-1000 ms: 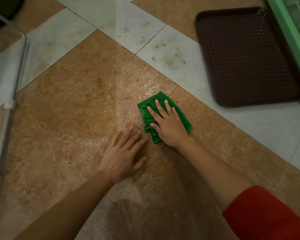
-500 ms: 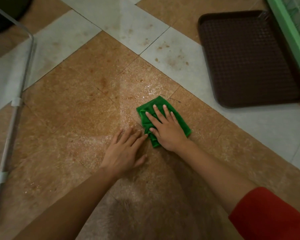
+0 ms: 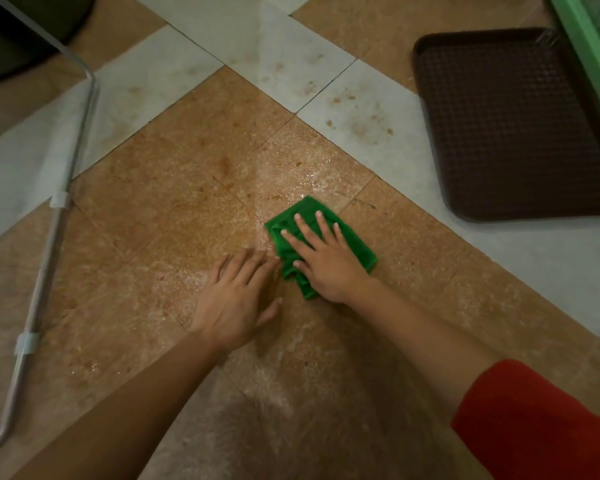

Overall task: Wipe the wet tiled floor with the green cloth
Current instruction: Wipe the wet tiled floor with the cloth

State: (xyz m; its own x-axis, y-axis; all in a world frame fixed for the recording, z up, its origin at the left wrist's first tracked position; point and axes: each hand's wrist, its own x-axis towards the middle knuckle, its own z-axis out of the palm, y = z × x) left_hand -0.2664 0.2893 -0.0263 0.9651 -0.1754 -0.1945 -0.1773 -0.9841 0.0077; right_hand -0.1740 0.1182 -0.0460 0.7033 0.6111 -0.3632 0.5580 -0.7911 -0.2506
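The right hand lies flat, fingers spread, pressing the folded green cloth onto the wet brown and pale grey tiled floor. The left hand rests palm-down just beside it, fingers straight. A dark brown plastic tray sits well apart, a bent metal tube opposite.

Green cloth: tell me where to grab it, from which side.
Likely pinch the bunched fold at the left edge of the green cloth, coming from beside the left hand: it ridges up there, while the rest lies flat on the floor under the spread fingers of the right hand.
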